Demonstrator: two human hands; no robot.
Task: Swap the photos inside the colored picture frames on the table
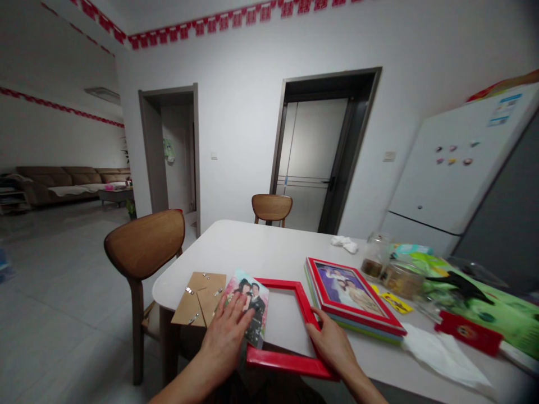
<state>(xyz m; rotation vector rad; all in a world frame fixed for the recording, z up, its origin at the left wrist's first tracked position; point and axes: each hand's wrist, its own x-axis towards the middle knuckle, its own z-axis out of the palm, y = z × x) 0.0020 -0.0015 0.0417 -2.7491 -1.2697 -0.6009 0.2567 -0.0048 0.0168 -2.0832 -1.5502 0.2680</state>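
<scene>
A red picture frame (290, 362) lies near the front edge of the table, its middle an open hole. My right hand (330, 339) has its fingers wrapped round the frame's right side. A photo of a couple (259, 308) covers the frame's left side. Spread flat over that photo is my left hand (225, 331), with its fingers stretched out; whether it presses or grips cannot be seen. To the left, a brown backing board (185, 303) with metal clips lies partly beneath or beside the photo.
A stack of framed pictures (353, 289), red on top, stands to the right. Beyond it are glass jars (374, 258), a yellow card (396, 303), a red packet (467, 332), white tissue (446, 353) and green bags (501, 308). Wooden chairs (147, 244) stand around the white table (248, 247).
</scene>
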